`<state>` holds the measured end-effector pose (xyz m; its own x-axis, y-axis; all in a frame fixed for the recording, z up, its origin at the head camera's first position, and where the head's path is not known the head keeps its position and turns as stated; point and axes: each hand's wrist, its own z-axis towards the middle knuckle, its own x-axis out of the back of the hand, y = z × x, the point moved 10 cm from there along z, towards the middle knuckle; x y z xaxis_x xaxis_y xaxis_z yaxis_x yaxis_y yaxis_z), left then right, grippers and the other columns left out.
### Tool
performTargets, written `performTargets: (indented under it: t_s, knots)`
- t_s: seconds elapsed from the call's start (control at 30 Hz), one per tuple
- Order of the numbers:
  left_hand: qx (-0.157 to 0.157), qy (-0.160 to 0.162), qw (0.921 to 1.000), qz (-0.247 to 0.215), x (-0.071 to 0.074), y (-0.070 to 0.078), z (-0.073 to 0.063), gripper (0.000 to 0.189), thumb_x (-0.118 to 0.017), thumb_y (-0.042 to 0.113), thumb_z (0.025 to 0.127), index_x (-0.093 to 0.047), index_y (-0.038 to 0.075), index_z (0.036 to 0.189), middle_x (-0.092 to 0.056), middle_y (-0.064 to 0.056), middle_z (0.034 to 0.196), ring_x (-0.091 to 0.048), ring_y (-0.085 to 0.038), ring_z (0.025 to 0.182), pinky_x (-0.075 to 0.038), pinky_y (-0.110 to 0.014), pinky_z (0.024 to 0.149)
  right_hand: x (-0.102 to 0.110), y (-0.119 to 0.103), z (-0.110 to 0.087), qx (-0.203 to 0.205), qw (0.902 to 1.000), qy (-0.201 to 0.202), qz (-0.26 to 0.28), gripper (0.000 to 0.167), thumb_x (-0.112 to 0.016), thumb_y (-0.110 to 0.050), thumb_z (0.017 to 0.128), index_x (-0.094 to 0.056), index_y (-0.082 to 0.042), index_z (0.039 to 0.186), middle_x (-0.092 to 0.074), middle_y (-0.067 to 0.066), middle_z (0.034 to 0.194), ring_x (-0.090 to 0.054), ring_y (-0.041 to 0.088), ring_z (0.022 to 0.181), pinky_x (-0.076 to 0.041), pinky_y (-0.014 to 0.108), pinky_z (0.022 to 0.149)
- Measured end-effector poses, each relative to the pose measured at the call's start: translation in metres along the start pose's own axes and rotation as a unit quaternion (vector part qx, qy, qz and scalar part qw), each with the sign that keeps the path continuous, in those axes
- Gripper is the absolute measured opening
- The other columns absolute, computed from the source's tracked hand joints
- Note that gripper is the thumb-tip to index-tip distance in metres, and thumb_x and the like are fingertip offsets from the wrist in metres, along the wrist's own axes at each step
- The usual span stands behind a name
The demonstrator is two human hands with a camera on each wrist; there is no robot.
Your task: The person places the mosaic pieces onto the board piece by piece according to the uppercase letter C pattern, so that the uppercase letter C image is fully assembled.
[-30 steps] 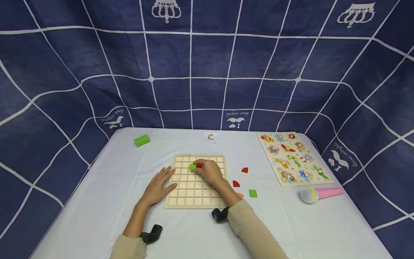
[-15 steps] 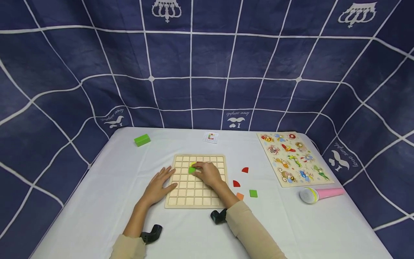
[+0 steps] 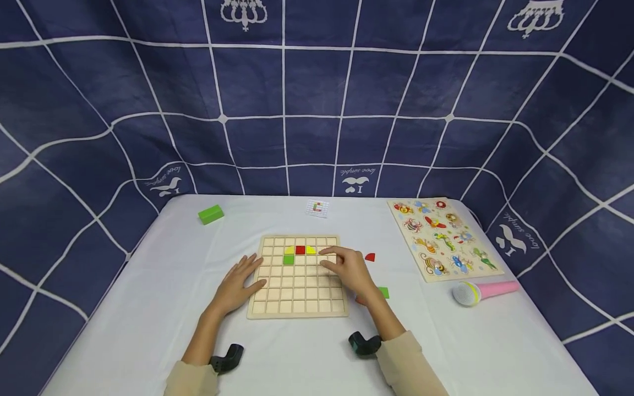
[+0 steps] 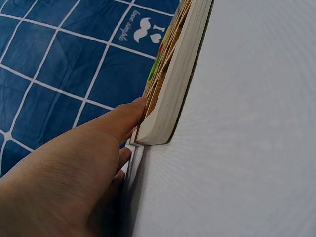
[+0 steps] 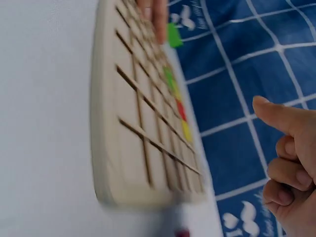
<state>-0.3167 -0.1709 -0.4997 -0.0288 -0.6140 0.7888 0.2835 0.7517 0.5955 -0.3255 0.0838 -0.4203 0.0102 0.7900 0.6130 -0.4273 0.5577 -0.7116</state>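
Note:
A wooden grid board lies in front of me. In its upper part sit a red square tile between two yellow pieces, and a green square tile below the left one. My left hand rests at the board's left edge, fingers spread and thumb on the rim, as the left wrist view shows from low down. Over the board's right edge hovers my right hand, thumb and index finger apart with nothing between them. The right wrist view has its thumb extended, other fingers loosely bent.
Right of the board lie a red quarter-round piece and a green tile, partly behind the right wrist. Farther right are an insect picture puzzle and a pink toy microphone. A pattern card and a green block lie at the back.
My right hand has let go of the green tile and moved right, uncovering the red and yellow pieces. The left hand stays at the board edge. The head view has shifted slightly.

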Motion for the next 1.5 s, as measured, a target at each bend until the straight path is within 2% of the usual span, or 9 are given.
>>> performTargets:
  t_s: [0.17,0.37,0.57,0.73,0.9,1.13,1.3,1.5]
  knots:
    - [0.001,0.005,1.0000,-0.001,0.002,0.001,0.001,0.064,-0.060,0.040,0.088,-0.041,0.008,0.140,-0.029,-0.015,0.147,-0.016,-0.034,0.137,-0.009,-0.050,0.110,0.041,0.006,-0.023,-0.001,0.9997,0.022,-0.012,0.022,-0.074,-0.022,0.079,-0.072,-0.016,0.100,-0.036,-0.008,0.047,-0.030,0.004,0.040,-0.025,0.021,0.037]
    - [0.002,-0.002,1.0000,0.000,-0.001,0.001,0.001,0.065,-0.060,0.041,0.088,-0.040,0.008,0.140,-0.028,-0.015,0.148,-0.015,-0.035,0.137,-0.008,-0.050,0.111,0.080,0.044,-0.065,-0.044,0.9976,0.034,-0.042,0.025,-0.076,-0.022,0.077,-0.071,-0.015,0.100,-0.035,-0.008,0.048,-0.028,0.004,0.041,-0.025,0.021,0.036]
    - [0.002,-0.002,1.0000,0.001,0.000,0.002,0.001,0.065,-0.060,0.041,0.087,-0.041,0.009,0.140,-0.028,-0.015,0.147,-0.016,-0.035,0.137,-0.009,-0.050,0.110,0.090,0.085,-0.100,-0.100,0.9930,0.013,-0.062,0.028,-0.077,-0.018,0.076,-0.070,-0.015,0.103,-0.036,-0.007,0.050,-0.029,0.003,0.043,-0.027,0.020,0.038]
    - [0.000,-0.001,1.0000,-0.001,0.000,0.001,0.000,0.065,-0.061,0.041,0.087,-0.040,0.009,0.140,-0.028,-0.015,0.147,-0.016,-0.034,0.137,-0.009,-0.049,0.111,0.086,0.104,-0.112,-0.141,0.9866,-0.006,-0.082,0.031,-0.077,-0.022,0.076,-0.070,-0.017,0.105,-0.037,-0.006,0.051,-0.030,0.004,0.045,-0.027,0.021,0.041]
    - [-0.001,-0.002,1.0000,0.000,0.000,0.001,0.000,0.065,-0.061,0.041,0.087,-0.041,0.009,0.140,-0.029,-0.015,0.147,-0.016,-0.034,0.137,-0.009,-0.048,0.111,0.082,0.109,-0.113,-0.150,0.9833,-0.023,-0.101,0.029,-0.077,-0.023,0.075,-0.071,-0.018,0.103,-0.036,-0.007,0.051,-0.029,0.005,0.046,-0.026,0.022,0.042]
    - [-0.001,-0.003,1.0000,-0.004,0.001,0.002,0.000,0.064,-0.061,0.040,0.087,-0.041,0.009,0.140,-0.029,-0.014,0.147,-0.016,-0.034,0.137,-0.009,-0.048,0.111,0.080,0.101,-0.108,-0.130,0.9861,-0.006,-0.104,0.023,-0.077,-0.019,0.076,-0.071,-0.019,0.097,-0.036,-0.008,0.051,-0.030,0.005,0.046,-0.027,0.022,0.043]
    - [0.003,0.001,1.0000,-0.003,0.002,0.001,0.000,0.065,-0.061,0.040,0.087,-0.041,0.009,0.140,-0.029,-0.014,0.147,-0.016,-0.034,0.137,-0.008,-0.048,0.111,0.068,0.078,-0.088,-0.089,0.9922,0.014,-0.087,0.024,-0.077,-0.020,0.076,-0.070,-0.020,0.100,-0.035,-0.010,0.051,-0.029,0.004,0.045,-0.027,0.021,0.041]
    - [0.003,0.000,1.0000,-0.001,0.001,0.000,0.000,0.065,-0.061,0.041,0.087,-0.040,0.009,0.140,-0.028,-0.015,0.148,-0.016,-0.034,0.137,-0.008,-0.049,0.111,0.037,0.039,-0.051,-0.043,0.9967,0.027,-0.064,0.026,-0.078,-0.019,0.075,-0.070,-0.018,0.100,-0.036,-0.010,0.049,-0.029,0.004,0.042,-0.026,0.021,0.038]
